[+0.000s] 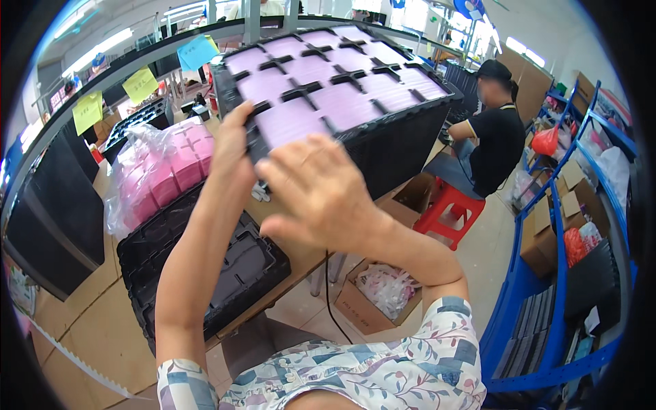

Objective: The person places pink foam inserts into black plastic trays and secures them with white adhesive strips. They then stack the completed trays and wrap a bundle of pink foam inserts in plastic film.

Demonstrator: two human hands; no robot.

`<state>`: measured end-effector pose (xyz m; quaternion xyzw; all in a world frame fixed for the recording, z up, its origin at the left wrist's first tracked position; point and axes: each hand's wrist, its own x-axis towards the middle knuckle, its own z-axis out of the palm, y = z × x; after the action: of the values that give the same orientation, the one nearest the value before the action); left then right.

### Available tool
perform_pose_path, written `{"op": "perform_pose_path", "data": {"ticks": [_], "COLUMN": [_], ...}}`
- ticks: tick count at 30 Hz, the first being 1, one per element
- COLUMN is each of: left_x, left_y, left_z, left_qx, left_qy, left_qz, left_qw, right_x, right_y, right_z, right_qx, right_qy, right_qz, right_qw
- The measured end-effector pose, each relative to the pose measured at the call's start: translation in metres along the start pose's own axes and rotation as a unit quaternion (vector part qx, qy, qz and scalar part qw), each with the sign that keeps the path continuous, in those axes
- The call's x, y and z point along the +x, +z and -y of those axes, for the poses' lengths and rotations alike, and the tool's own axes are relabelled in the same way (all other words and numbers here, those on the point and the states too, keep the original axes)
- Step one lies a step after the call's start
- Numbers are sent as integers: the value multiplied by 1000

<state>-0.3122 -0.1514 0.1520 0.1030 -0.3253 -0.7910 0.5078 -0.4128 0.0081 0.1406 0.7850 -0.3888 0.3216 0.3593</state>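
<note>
A deep black plastic crate or stack of trays (403,140) is tilted up in front of me. Pale pink sheets (348,99) fill the cells between its black cross-shaped dividers. My left hand (232,147) grips its near left corner, thumb up along the rim. In front of the near edge is my right hand (318,188), slightly blurred, fingers stretched out and thumb apart; whether the fingertips touch the rim I cannot tell. Below my left forearm lies an open black moulded tray (239,263). Beside it stands a bundle of brighter pink pieces (164,167) in clear plastic film.
Tall black panels (58,212) stand at the left on the brown tabletop (89,328). Colored notes (140,85) hang from a rail. At right, a person (495,130) sits on a red stool (451,212) near blue shelving (526,294). A carton (365,311) of plastic scraps stands on the floor.
</note>
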Motion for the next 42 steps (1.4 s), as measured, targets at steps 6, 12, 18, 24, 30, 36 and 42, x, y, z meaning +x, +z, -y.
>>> {"op": "perform_pose_path", "data": {"ticks": [6, 12, 18, 24, 30, 36, 42], "left_x": [80, 43, -24, -162, -263, -304, -331], "left_y": [41, 41, -75, -161, -208, -223, -224], "left_z": [67, 45, -2, -52, -71, -80, -84], "left_qx": [-50, 49, 184, 197, 156, 142, 319], "left_qy": [-7, -92, -61, -42, 40, 146, 244], "left_qz": [40, 53, 48, -108, -266, -273, -378], "left_qw": [998, 993, 980, 974, 950, 940, 834], "right_x": [-10, -14, -33, -29, -34, -28, -12], "right_y": [11, 6, 16, 23, 18, 13, 15], "right_z": [-77, -118, -193, -202, -195, -200, -142], "right_qx": [-106, -91, -84, -60, -83, -65, -263], "right_qy": [80, 103, 140, 152, 167, 229, 82], "right_qz": [-42, -73, -42, -59, -66, 5, 8], "right_qw": [990, 988, 986, 985, 980, 971, 961]}}
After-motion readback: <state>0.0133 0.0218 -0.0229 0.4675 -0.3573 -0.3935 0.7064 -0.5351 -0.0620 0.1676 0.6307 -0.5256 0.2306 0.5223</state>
